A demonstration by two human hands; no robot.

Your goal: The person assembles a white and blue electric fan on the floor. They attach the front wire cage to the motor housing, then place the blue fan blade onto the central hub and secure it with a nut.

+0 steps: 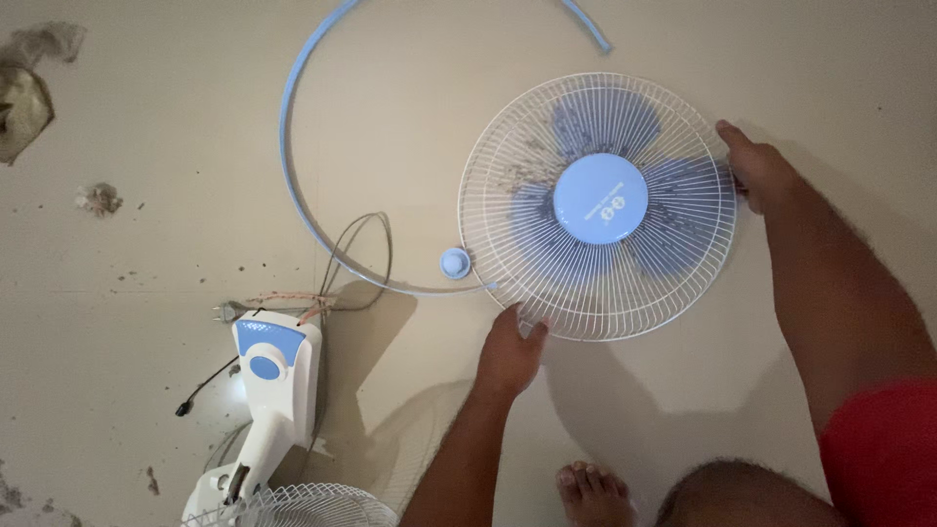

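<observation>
A round white wire fan grille (508, 176) lies flat on the pale floor, with a light blue centre cap (599, 198) and blue fan blades (673, 234) showing through the wires. My left hand (509, 349) grips its near-left rim. At the right rim, my right hand (756, 168) is closed on the wires. Both hands hold the grille from opposite sides.
A light blue plastic rim ring (285, 146) curves across the floor to the left, with a small blue knob (455, 263) beside the grille. The white and blue fan body (268, 376), its cord (356, 256) and plug (229, 311) lie lower left, above another grille (303, 506). Dust clumps (98, 198) sit far left; my bare foot (590, 491) is below.
</observation>
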